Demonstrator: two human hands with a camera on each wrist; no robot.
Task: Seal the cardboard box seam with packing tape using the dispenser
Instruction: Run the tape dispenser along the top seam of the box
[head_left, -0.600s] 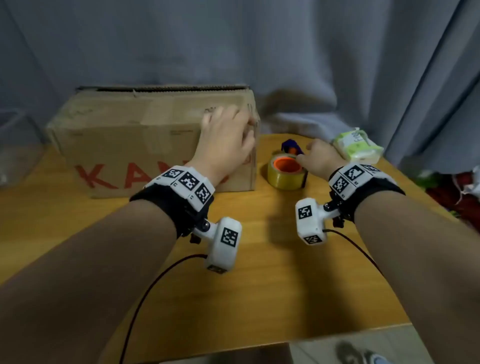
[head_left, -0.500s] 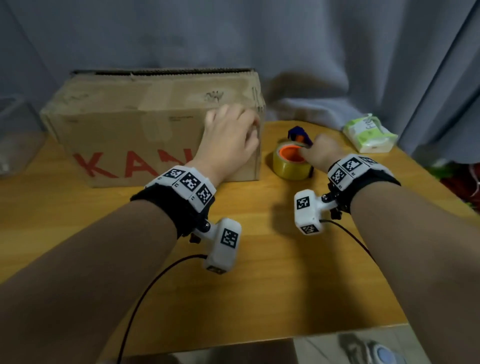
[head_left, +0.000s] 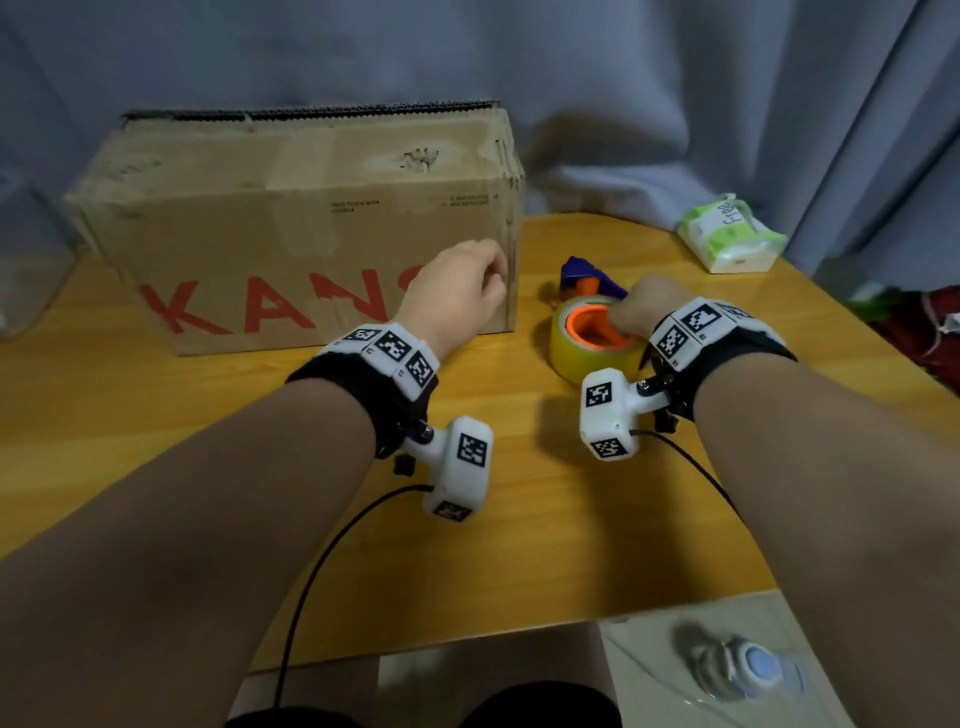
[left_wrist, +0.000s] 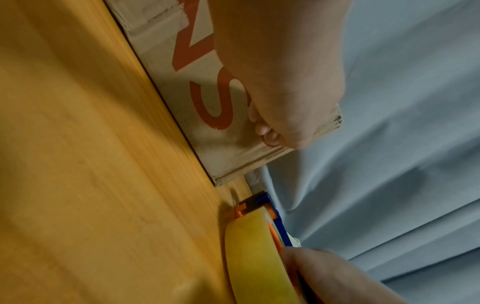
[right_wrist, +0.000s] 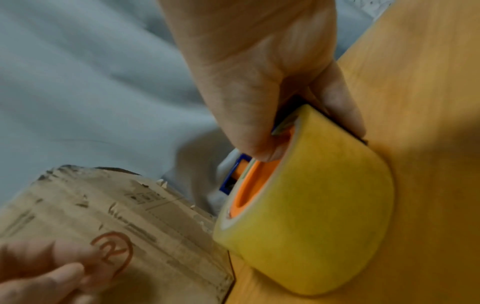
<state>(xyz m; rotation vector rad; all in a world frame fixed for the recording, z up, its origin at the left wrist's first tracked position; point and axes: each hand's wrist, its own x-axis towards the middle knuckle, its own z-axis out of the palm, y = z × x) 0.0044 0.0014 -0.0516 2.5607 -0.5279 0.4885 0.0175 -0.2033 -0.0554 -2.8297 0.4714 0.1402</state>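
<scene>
A brown cardboard box (head_left: 291, 223) with red letters stands at the back left of the wooden table (head_left: 519, 519), its top edge ragged. My left hand (head_left: 483, 275) sits against the lower right of the box's front face (left_wrist: 233, 148), fingers loosely curled and holding nothing. To the right of the box lies the tape dispenser (head_left: 587, 358), a yellow roll on an orange core with a blue frame (head_left: 582, 270). My right hand (head_left: 634, 312) grips it. In the right wrist view its thumb (right_wrist: 259, 133) reaches into the core and the fingers (right_wrist: 337, 98) wrap behind the roll (right_wrist: 311, 226).
A green-and-white wipes pack (head_left: 730, 234) lies at the table's back right. A grey curtain (head_left: 649, 104) hangs close behind everything. A clear container (head_left: 21, 291) stands at the far left. Wrist-camera cables trail over the table's near edge.
My left hand slid down from the box's top right corner to its lower front face and curled. My right hand closed on the dispenser, thumb now in the core.
</scene>
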